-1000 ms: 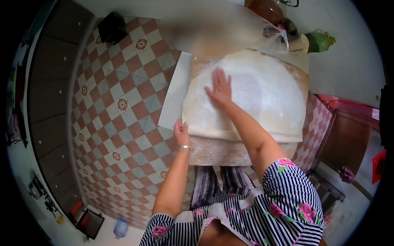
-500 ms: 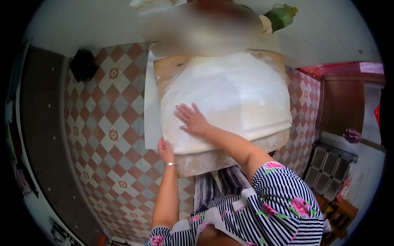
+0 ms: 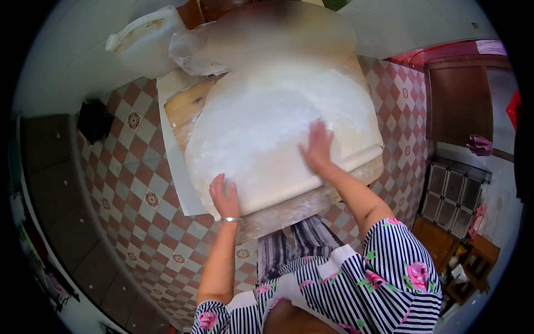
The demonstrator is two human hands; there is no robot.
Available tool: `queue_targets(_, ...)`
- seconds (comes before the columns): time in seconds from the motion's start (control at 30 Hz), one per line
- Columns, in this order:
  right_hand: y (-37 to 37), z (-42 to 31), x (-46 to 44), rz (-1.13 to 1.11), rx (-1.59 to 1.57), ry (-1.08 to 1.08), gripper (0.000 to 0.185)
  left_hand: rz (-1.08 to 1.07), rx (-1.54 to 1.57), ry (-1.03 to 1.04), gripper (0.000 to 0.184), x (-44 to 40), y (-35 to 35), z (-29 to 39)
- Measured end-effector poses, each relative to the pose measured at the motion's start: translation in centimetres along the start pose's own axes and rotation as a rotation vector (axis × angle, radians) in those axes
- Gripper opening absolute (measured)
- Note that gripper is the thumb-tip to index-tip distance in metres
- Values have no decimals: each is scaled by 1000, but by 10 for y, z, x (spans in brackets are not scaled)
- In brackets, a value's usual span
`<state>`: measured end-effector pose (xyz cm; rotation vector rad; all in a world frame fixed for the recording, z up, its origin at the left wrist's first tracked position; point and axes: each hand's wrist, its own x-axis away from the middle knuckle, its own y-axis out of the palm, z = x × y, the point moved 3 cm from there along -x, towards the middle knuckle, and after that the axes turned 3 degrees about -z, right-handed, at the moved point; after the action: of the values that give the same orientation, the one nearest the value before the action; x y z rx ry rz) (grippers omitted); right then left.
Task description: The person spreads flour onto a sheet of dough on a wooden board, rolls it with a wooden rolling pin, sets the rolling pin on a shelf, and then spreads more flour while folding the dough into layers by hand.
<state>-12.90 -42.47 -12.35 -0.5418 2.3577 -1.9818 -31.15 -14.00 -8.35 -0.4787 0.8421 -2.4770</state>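
A very large, thin sheet of dough, dusted with white flour, covers most of a wooden board. Its near edge looks thicker, like a fold or roll. My left hand rests on the dough at the near left edge, fingers apart, a silver bangle on the wrist. Over the right half of the sheet is my right hand, slightly blurred, its fingers spread; whether it presses on the dough or hovers just above I cannot tell. Neither hand grips anything. The far part of the sheet is blurred.
A white sheet sticks out under the board's left side. Beyond the board are a clear plastic bag and a whitish container. A black bin stands on the tiled floor at left, a metal-framed rack at right.
My right hand has moved from the left part of the dough to the right. My left hand has left the dough's corner and come onto its surface, fingers opened. The view has shifted.
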Motion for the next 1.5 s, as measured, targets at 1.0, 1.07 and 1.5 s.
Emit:
queue_targets(1.0, -102, -273, -301, -33, -71, -491, 28, 352, 255, -534, 41, 87, -23, -23)
queue_targets(1.07, -70, -282, -323, -111, 70, -445, 31, 363, 299, -571, 42, 100, -21, -22)
queue_targets(1.5, -45, -237, -348, -525, -1000, -223, 26, 404, 444, -664, 46, 145, -23, -37)
